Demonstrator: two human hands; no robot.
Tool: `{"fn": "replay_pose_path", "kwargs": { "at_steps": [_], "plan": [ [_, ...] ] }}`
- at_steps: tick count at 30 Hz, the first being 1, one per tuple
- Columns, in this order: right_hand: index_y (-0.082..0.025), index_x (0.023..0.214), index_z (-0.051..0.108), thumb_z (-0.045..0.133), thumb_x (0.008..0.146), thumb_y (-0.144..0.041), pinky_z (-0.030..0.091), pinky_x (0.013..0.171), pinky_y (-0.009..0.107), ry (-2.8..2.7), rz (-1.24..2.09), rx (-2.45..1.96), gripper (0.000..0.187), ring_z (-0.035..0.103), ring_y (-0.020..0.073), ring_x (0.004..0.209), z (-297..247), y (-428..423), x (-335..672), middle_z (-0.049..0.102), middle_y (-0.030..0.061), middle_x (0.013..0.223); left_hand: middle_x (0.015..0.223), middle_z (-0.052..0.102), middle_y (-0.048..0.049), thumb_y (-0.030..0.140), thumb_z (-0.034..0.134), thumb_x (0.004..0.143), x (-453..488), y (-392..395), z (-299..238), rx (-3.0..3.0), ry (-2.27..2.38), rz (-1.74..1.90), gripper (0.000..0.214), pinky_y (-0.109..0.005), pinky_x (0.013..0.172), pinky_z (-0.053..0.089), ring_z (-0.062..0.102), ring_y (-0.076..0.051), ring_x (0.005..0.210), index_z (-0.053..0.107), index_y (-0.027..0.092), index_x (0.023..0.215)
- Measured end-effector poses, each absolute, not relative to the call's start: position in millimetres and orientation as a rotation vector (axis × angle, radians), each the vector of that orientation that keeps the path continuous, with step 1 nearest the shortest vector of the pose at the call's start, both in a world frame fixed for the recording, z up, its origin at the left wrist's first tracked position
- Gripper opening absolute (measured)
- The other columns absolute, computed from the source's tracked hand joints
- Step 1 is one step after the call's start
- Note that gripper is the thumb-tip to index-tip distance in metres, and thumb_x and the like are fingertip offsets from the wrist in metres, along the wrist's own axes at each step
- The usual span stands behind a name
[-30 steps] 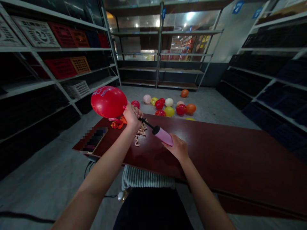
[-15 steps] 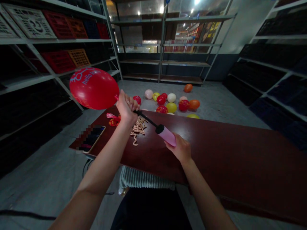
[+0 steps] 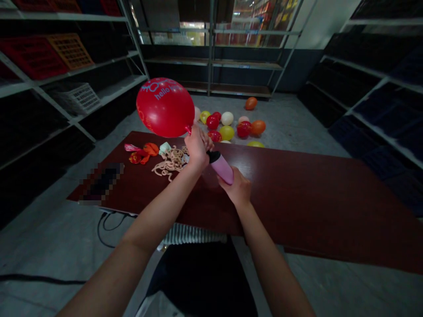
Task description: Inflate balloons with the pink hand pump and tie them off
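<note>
A red balloon [image 3: 166,108] with blue lettering is swollen with air and points up to the left. My left hand [image 3: 198,145] is closed around its neck, where it meets the front end of a balloon pump; the nozzle is hidden by my fingers. The pump [image 3: 222,168] has a pink barrel with a black collar. My right hand [image 3: 237,187] wraps the barrel's lower end. Left of my left hand, tan curly strands [image 3: 172,160] lie in a heap on the table, beside limp red and orange balloons [image 3: 144,154].
The dark red-brown table [image 3: 297,193] stretches off to the right. A blurred-out phone-like slab [image 3: 104,181] lies at its left end. Several blown-up balloons [image 3: 226,133] rest on the floor beyond. Metal shelving [image 3: 244,64] with crates stands around, and a black cable [image 3: 39,278] crosses the floor.
The pump has been pushed together: its long black rod showed before, and the barrel now sits against my left hand. The balloon and left hand have shifted right in view.
</note>
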State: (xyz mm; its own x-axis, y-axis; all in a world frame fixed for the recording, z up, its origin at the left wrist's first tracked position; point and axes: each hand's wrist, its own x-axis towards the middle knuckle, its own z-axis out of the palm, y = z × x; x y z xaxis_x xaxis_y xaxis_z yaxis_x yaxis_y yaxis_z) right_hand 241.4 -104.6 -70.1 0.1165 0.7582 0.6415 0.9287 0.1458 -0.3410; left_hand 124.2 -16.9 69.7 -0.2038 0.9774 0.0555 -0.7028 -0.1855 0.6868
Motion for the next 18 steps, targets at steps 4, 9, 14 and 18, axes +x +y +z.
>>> {"fn": "replay_pose_path", "kwargs": {
  "at_steps": [4, 9, 14, 18],
  "plan": [
    [-0.017, 0.114, 0.066, 0.064, 0.088, -0.059, 0.047, 0.063, 0.031, -1.745, -0.280, -1.632, 0.050, 0.073, 0.0246, 0.075, -66.3, -104.4, 237.9, 0.078, 0.0096, 0.092, 0.039, 0.022, 0.0071, 0.034, 0.044, 0.107, 107.8, -13.8, 67.5, 0.530, 0.673, 1.725, 0.055, -0.023, 0.031, 0.017, 0.022, -0.007, 0.027, 0.029, 0.022, 0.055],
    [-0.017, 0.113, 0.066, 0.064, 0.090, -0.058, 0.048, 0.064, 0.030, -1.856, -0.279, -1.567, 0.047, 0.074, 0.0247, 0.081, -63.6, -105.3, 233.1, 0.077, 0.0095, 0.093, 0.039, 0.023, 0.0081, 0.040, 0.044, 0.107, 81.9, -17.2, 68.1, 0.434, 0.687, 1.757, 0.056, -0.022, 0.032, 0.020, 0.022, -0.007, 0.028, 0.027, 0.022, 0.057],
    [-0.016, 0.119, 0.064, 0.066, 0.089, -0.057, 0.049, 0.067, 0.032, -1.933, -0.273, -1.554, 0.051, 0.074, 0.0258, 0.085, -62.9, -107.9, 231.8, 0.077, 0.0108, 0.099, 0.039, 0.023, 0.0079, 0.037, 0.042, 0.107, 44.8, -23.6, 81.1, 0.390, 0.652, 1.827, 0.054, -0.022, 0.034, 0.021, 0.023, -0.007, 0.029, 0.026, 0.022, 0.058],
    [-0.017, 0.120, 0.064, 0.066, 0.089, -0.056, 0.051, 0.070, 0.033, -2.008, -0.264, -1.515, 0.050, 0.074, 0.0262, 0.087, -62.0, -109.4, 231.6, 0.077, 0.0116, 0.102, 0.040, 0.021, 0.0077, 0.035, 0.041, 0.107, 5.6, -29.2, 98.8, 0.350, 0.662, 1.862, 0.051, -0.023, 0.034, 0.019, 0.021, -0.008, 0.030, 0.023, 0.021, 0.061]
  ]
}}
